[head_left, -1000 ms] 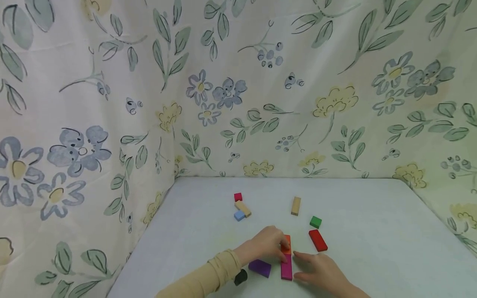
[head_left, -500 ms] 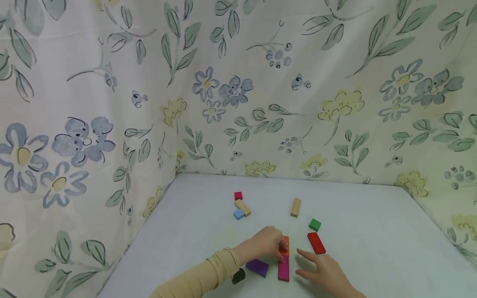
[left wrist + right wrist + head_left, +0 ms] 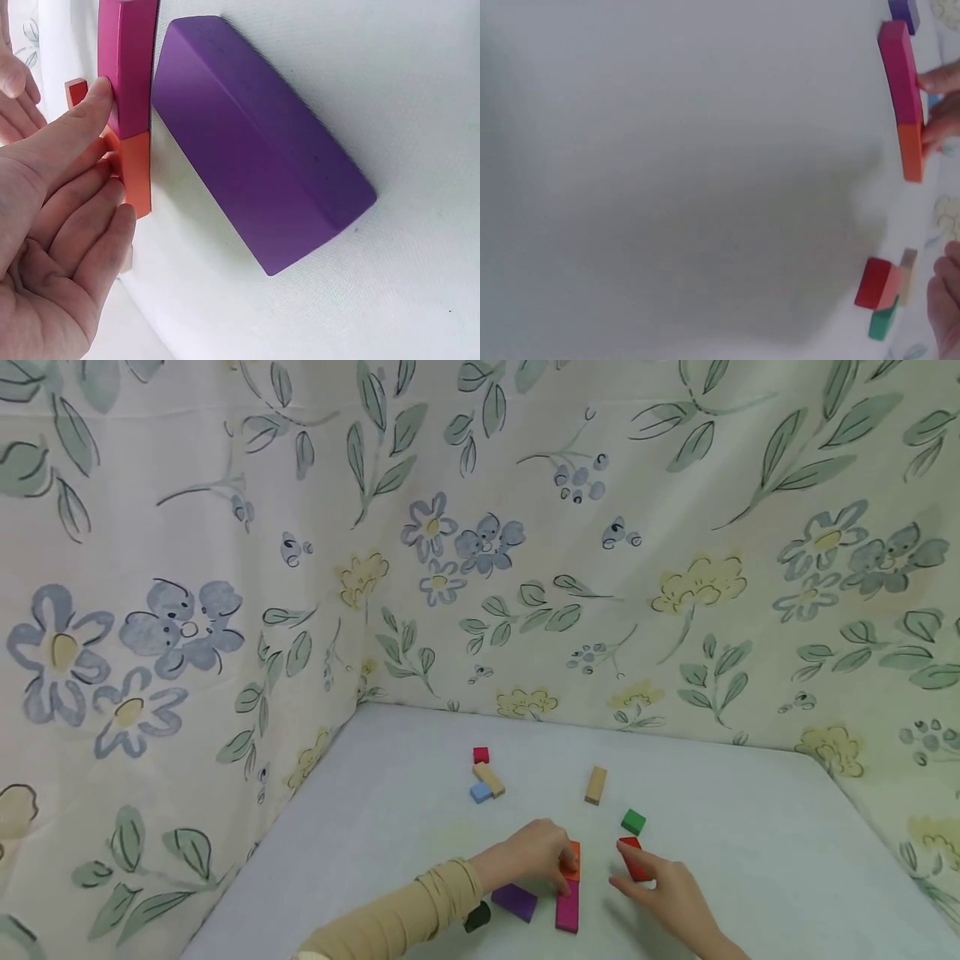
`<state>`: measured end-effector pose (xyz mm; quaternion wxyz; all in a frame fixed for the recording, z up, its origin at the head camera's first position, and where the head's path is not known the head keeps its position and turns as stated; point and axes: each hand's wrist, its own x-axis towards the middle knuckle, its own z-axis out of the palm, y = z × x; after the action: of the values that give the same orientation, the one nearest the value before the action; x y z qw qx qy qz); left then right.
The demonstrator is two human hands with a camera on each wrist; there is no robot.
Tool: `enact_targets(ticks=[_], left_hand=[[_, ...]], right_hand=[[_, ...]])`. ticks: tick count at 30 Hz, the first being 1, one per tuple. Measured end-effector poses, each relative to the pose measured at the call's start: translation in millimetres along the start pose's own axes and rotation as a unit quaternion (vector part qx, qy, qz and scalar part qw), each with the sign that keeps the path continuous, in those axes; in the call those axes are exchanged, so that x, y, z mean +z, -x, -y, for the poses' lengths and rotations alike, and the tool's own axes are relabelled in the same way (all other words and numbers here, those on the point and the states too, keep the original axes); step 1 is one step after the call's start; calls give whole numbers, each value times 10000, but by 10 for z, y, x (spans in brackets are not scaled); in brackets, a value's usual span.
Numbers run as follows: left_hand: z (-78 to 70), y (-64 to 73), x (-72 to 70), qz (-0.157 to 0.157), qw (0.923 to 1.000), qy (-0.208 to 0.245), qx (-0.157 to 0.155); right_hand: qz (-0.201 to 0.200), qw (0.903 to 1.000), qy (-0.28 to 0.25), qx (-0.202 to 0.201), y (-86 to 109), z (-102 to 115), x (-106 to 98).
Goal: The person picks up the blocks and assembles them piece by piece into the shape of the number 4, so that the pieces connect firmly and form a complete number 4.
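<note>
My left hand (image 3: 534, 856) rests on two blocks that lie end to end, thumb on the magenta block (image 3: 567, 910) and other fingertips at the orange block (image 3: 574, 864). In the left wrist view its fingers (image 3: 79, 199) are loosely bent against the blocks' side. A large purple block (image 3: 247, 142) lies beside that pair. My right hand (image 3: 671, 893) hovers at the red block (image 3: 636, 862), thumb and fingers spread apart, with nothing gripped. Its fingers partly cover the red block in the head view; in the right wrist view a gap shows between them.
Behind the red block lies a green block (image 3: 633, 822), then a plain wooden block (image 3: 596, 785). Farther left are a small red block (image 3: 481, 755), another wooden block (image 3: 489, 779) and a light blue block (image 3: 481, 792). A dark block (image 3: 477, 916) sits by the left sleeve. Floral cloth (image 3: 480, 568) surrounds the white table (image 3: 420, 752).
My right hand has left the side of the magenta block and moved right to the red block. The left hand stays on the magenta and orange blocks. The head view has tilted slightly.
</note>
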<state>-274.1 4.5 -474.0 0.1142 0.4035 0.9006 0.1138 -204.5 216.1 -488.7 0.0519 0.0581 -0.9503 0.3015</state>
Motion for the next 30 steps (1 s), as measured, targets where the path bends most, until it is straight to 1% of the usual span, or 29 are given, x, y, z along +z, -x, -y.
enact_targets(ticks=[3,5,9,14,19,26,30], left_hand=[[1,-2,-3,47,10000,50,-35],[-2,-6,-8,60,9999,71,-55],[-7,-8,-16,56,10000,28,-51],[-1,8,-16,55,9999,118,-57],[8,26,-6,44,9998,214,-34],[13,23,18,-6,9999,133,82],[15,21,19,-80,9999,-42,128]], right_hand=[[-193,9998,44,35,-66,-60,-42],[-328,9995,38,-14,-108,-115,-74],[-444,9990,11,33,-198,-244,-134],[-313,9992,9,233,-317,-385,-185],[-213,9990,-22,390,-402,-471,-205],[-50,9982,108,584,-442,-504,-228],[24,9980,122,619,-462,-518,-218]])
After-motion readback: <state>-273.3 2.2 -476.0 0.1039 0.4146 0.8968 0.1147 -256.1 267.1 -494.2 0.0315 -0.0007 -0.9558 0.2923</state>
